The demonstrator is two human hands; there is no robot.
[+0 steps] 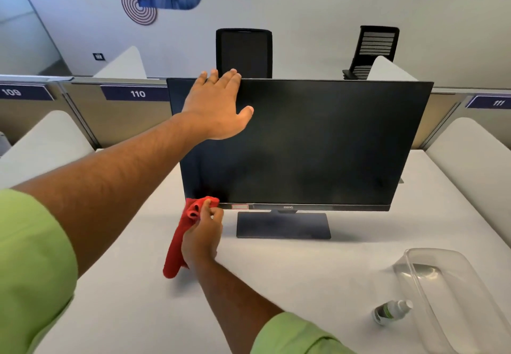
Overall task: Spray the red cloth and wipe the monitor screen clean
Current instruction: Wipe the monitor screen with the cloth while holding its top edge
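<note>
Red cloth (pixel 179 237) at monitor (pixel 304 143) corner; bottle (pixel 391 312) apparently touching tray (pixel 456 298).

Office: numbered desk partitions (pixel 137 93), mesh chairs (pixel 244 52).

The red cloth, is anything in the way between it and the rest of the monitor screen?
Only partly. The right hand grips the red cloth at the lower left corner of the monitor screen. The left hand lies flat over the upper left, covering that patch; the rest shows nothing in front.
</note>
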